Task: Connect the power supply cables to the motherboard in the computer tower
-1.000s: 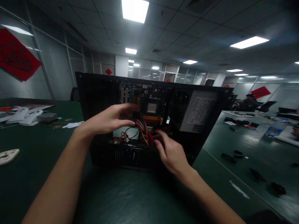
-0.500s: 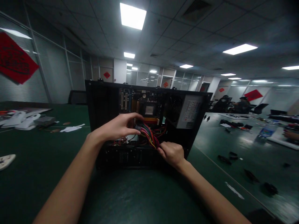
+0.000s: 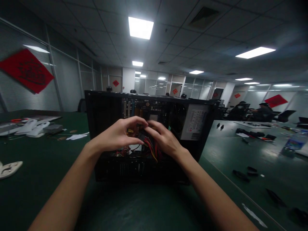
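In front of me a black computer case [image 3: 106, 175] stands on its edge with its inside facing me. My right hand [image 3: 166, 139] is closed around a bundle of red, yellow and black power cables [image 3: 152, 150], its fingers pointing left. My left hand [image 3: 120, 134] is curved in a C shape beside it, thumb and fingers apart. The left fingertips meet the right ones above the cable ends. The cable plug is hidden behind my fingers. Behind my hands are the motherboard [image 3: 158, 107] and, at the right, a silver power supply [image 3: 194, 123] with a fan.
The green table [image 3: 115, 208] carries white and grey parts [image 3: 31, 126] and scraps of paper [image 3: 77, 136] at the left. Small black pieces [image 3: 240, 175] and a plastic bottle [image 3: 295, 141] lie to the right. A person [image 3: 264, 110] sits far back.
My right hand has moved up and left along the cables to meet my left fingertips. My left thumb and fingers have spread slightly. The view has tilted up a little.
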Demonstrator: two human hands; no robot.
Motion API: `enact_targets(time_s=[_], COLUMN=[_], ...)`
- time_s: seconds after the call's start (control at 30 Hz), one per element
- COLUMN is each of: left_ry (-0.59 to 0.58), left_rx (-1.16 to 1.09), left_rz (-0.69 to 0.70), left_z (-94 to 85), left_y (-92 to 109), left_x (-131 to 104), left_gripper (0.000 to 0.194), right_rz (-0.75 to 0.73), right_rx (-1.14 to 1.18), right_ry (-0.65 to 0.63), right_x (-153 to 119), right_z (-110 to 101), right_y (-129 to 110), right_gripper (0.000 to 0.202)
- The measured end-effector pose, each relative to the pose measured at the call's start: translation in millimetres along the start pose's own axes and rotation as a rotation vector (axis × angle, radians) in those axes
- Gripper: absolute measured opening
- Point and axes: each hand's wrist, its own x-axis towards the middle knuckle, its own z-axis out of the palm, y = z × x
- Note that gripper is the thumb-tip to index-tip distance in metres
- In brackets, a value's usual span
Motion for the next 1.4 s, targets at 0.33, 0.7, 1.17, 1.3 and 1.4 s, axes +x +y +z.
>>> enact_targets(time_s=[0.33,0.7,1.17,1.3,1.4], left_ry=[0.238,0.089,-0.178,-0.162,-0.168], left_rx=[0.23,0.698,0.6,0.638,0.634], left_rz=[0.214,0.105,-0.048,-0.065,-0.072], left_z=[45.4,66.9,84.7,84.4,83.1], left_y=[-45.9,-89.5,-110.8,-109.3,-108.8], left_x=[23.0,24.8,45.1,42.4,43.6], left_gripper=[0.022,0.024,0.023,0.026,0.026], right_rz=[0.279,0.67,0.755,0.761,0.759], right_rx=[-0.098,-0.23,-0.112,-0.098,-0.098], right_ry=[0.002,-0.679,-0.748,-0.749,-0.742], right_x=[-20.8,-17.7,-17.2,-17.7,-16.7], right_z=[18.6,16.0,18.3,16.5,14.2], right_y=[7.3,19.6,20.1,19.3,18.7], right_gripper=[0.033,0.026,0.029,0.03,0.029])
